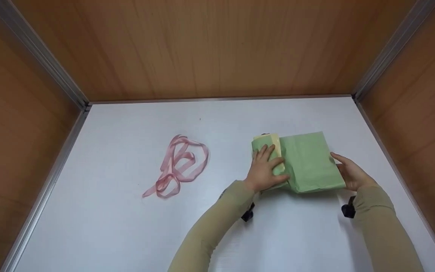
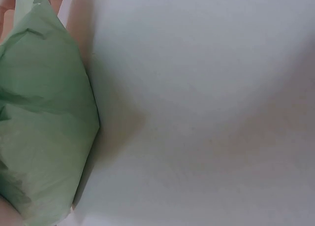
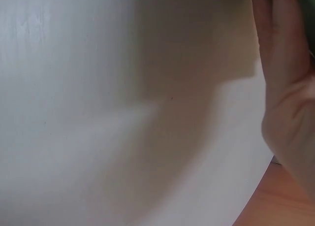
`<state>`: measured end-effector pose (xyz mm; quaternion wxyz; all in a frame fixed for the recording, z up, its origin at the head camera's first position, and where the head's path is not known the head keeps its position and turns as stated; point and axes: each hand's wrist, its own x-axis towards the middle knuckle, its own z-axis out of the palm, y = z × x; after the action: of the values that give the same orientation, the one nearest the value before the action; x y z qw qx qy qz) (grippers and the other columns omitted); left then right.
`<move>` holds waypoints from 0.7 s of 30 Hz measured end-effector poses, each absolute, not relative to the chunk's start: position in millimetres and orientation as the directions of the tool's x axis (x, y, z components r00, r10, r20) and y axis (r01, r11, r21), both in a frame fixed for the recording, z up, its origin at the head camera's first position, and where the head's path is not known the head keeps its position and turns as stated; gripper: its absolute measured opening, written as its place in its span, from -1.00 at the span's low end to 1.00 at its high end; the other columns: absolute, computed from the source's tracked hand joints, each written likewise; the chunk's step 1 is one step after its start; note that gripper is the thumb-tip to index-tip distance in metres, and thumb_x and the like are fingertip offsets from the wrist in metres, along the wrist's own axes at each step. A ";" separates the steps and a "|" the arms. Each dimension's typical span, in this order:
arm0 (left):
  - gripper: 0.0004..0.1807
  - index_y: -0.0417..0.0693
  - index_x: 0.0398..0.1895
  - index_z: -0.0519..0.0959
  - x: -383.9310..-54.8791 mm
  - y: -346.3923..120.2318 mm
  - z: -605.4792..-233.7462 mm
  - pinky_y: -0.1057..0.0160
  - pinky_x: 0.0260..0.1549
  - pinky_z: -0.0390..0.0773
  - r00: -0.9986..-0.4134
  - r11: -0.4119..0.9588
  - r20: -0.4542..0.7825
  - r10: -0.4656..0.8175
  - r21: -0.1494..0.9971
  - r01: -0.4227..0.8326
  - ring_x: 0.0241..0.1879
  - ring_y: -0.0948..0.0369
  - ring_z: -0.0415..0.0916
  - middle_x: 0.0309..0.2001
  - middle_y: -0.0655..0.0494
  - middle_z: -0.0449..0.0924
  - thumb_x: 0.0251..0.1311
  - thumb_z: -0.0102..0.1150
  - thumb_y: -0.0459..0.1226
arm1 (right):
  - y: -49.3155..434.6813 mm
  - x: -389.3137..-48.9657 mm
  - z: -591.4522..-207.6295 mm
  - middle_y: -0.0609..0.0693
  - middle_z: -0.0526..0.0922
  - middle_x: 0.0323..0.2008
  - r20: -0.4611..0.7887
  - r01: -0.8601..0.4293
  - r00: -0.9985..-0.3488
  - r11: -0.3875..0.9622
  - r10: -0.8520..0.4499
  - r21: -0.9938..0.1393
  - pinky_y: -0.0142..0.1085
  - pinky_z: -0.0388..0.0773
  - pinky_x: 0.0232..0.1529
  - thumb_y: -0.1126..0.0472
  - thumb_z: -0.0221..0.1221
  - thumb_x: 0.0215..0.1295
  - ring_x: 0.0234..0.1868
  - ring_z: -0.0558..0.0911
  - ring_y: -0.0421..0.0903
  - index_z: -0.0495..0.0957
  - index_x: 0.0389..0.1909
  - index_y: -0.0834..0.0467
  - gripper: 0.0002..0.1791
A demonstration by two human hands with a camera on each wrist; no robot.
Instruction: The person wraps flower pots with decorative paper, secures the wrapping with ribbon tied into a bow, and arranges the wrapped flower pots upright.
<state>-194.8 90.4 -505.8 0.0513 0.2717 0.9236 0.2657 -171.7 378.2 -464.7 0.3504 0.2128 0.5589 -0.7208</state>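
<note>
A sheet of green wrapping paper (image 1: 310,162) with a pale yellow underside is folded over on the right half of the white table, its right part raised above the surface. Fingers spread, my left hand (image 1: 263,173) presses flat on the folded left part. My right hand (image 1: 353,174) holds the paper's right edge, with the thumb at the edge and the other fingers mostly hidden beneath. The left wrist view shows the creased green paper (image 2: 49,117) close up. A small dark bit shows at the fold's top edge; what lies inside is hidden.
A loosely looped pink ribbon (image 1: 179,166) lies on the white table (image 1: 119,223) left of the hands. Wood-grain panels (image 1: 217,49) with metal edging enclose the table at the back and both sides.
</note>
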 end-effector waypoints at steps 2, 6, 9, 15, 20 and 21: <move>-0.38 0.27 0.20 0.47 -194.4 90.3 -505.7 -0.02 0.43 -0.22 -0.846 0.710 0.050 0.531 0.518 0.477 0.50 0.08 -0.23 0.49 0.10 -0.03 0.11 0.08 0.27 | 377.2 -172.0 -464.3 -0.05 0.63 -0.25 -0.705 0.745 -0.662 -0.124 -0.254 -0.655 -0.24 0.59 -0.10 -0.26 -0.20 0.41 -0.20 0.64 -0.14 0.13 0.09 0.20 -0.40; -0.39 0.26 0.20 0.47 -194.1 90.1 -505.6 -0.05 0.42 -0.19 -0.844 0.706 0.067 0.533 0.514 0.487 0.49 0.06 -0.21 0.48 0.08 -0.02 0.12 0.09 0.26 | 377.7 -173.7 -467.5 -0.06 0.62 -0.25 -0.695 0.735 -0.673 -0.123 -0.252 -0.667 -0.23 0.59 -0.11 -0.21 -0.18 0.42 -0.20 0.64 -0.13 0.14 0.07 0.17 -0.47; -0.38 0.25 0.21 0.47 -193.9 90.2 -505.9 -0.06 0.42 -0.17 -0.842 0.705 0.077 0.535 0.508 0.494 0.49 0.05 -0.19 0.48 0.06 -0.01 0.12 0.09 0.25 | 378.5 -175.0 -472.2 -0.08 0.60 -0.23 -0.671 0.712 -0.693 -0.111 -0.263 -0.693 -0.23 0.60 -0.12 -0.12 -0.17 0.46 -0.19 0.64 -0.15 0.15 0.08 0.10 -0.59; -0.38 0.23 0.20 0.48 -194.8 90.4 -507.8 -0.05 0.42 -0.16 -0.840 0.703 0.086 0.535 0.506 0.499 0.49 0.04 -0.18 0.48 0.06 0.01 0.12 0.11 0.25 | 378.0 -176.0 -476.4 -0.07 0.63 -0.26 -0.653 0.683 -0.714 -0.047 -0.253 -0.729 -0.30 0.62 -0.16 0.04 -0.12 0.48 -0.22 0.67 -0.17 0.14 0.08 0.13 -0.68; -0.38 0.24 0.19 0.48 -195.4 90.8 -508.0 -0.05 0.42 -0.15 -0.840 0.706 0.088 0.535 0.499 0.502 0.49 0.05 -0.16 0.47 0.06 0.02 0.11 0.10 0.26 | 377.4 -175.6 -472.6 -0.06 0.64 -0.29 -0.644 0.665 -0.726 -0.009 -0.242 -0.747 -0.33 0.62 -0.16 0.10 -0.12 0.48 -0.24 0.68 -0.19 0.12 0.10 0.25 -0.64; -0.38 0.24 0.19 0.49 -195.5 90.9 -508.0 -0.05 0.42 -0.15 -0.840 0.706 0.088 0.536 0.498 0.503 0.48 0.04 -0.16 0.47 0.06 0.03 0.11 0.10 0.26 | 377.2 -175.6 -471.5 -0.06 0.64 -0.29 -0.642 0.663 -0.728 -0.005 -0.239 -0.749 -0.33 0.62 -0.16 0.11 -0.12 0.49 -0.24 0.68 -0.20 0.12 0.09 0.26 -0.65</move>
<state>-195.5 90.9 -508.0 0.0314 0.2812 0.9232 0.2601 -175.6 377.2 -471.5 0.3275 0.1694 0.6247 -0.6883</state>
